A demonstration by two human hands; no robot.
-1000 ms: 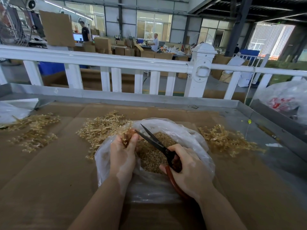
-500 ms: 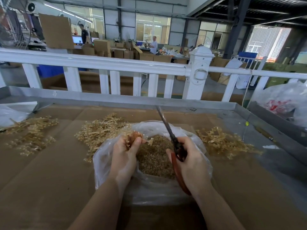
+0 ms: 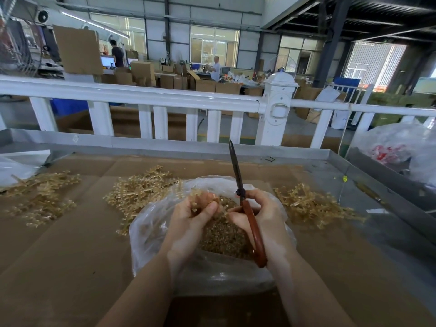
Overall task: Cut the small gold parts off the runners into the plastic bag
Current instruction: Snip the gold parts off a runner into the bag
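Spanning the whole foreground, a metal-rimmed bench (image 3: pixel 354 159) lined with brown cardboard sheets (image 3: pixel 70 244) carries everything. Beyond it runs a white railing fence (image 3: pixel 141 95).

On the cardboard, at the middle, sits a clear plastic bag (image 3: pixel 151 232), mouth open upward, with a heap of small gold cut parts (image 3: pixel 224 234) inside. Three loose piles of gold plastic runners lie around it: one far left (image 3: pixel 40 194), one just behind the bag's left edge (image 3: pixel 139 190), one to its right (image 3: pixel 311 204).

Both forearms reach in from the bottom edge, and both hands meet over the bag's mouth. The left hand (image 3: pixel 191 218), palm turned inward, pinches a small gold runner piece (image 3: pixel 200 199) between thumb and fingers. The right hand (image 3: pixel 262 218) curls around red-handled scissors (image 3: pixel 250 223), whose dark blades stand closed and point up and away, tilted slightly left, while the red handle loop trails down along the wrist. The right fingertips nearly touch the left thumb.
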